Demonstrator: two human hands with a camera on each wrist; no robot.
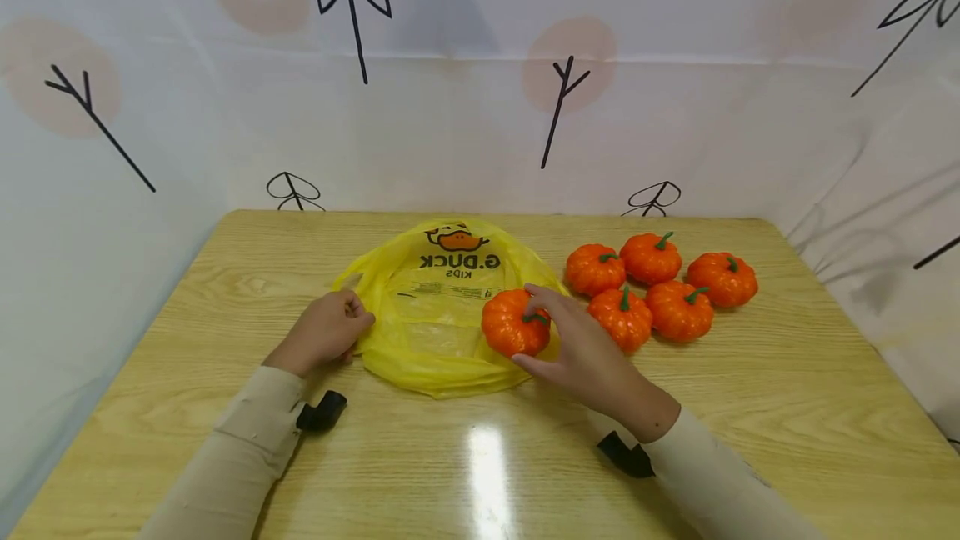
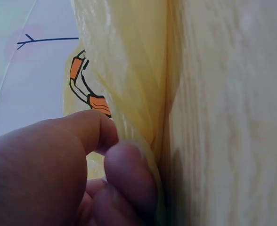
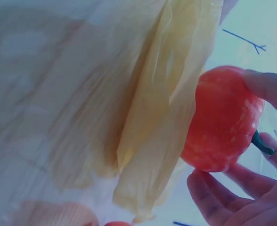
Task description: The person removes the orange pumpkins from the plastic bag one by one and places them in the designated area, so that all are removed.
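Observation:
A yellow plastic bag (image 1: 442, 377) with a printed duck lies spread on the table, its mouth held wide. My left hand (image 1: 326, 327) pinches the left rim of the bag; in the left wrist view the yellow film (image 2: 129, 61) passes between thumb and fingers. A small orange toy pumpkin (image 1: 510, 325) with a green stem is in my right hand (image 1: 592, 361), over the right part of the bag's mouth. The right wrist view shows thumb and fingertips gripping the pumpkin (image 3: 221, 122) by its sides, behind the bag's raised edge. Whether it touches the bag, I cannot tell.
Several more orange pumpkins (image 1: 681, 311) stand close together to the right of the bag, near my right hand. All rest on a wood-grain table (image 1: 390, 473). A white cloth wall (image 1: 450, 132) with drawn plants rises behind the table's back edge.

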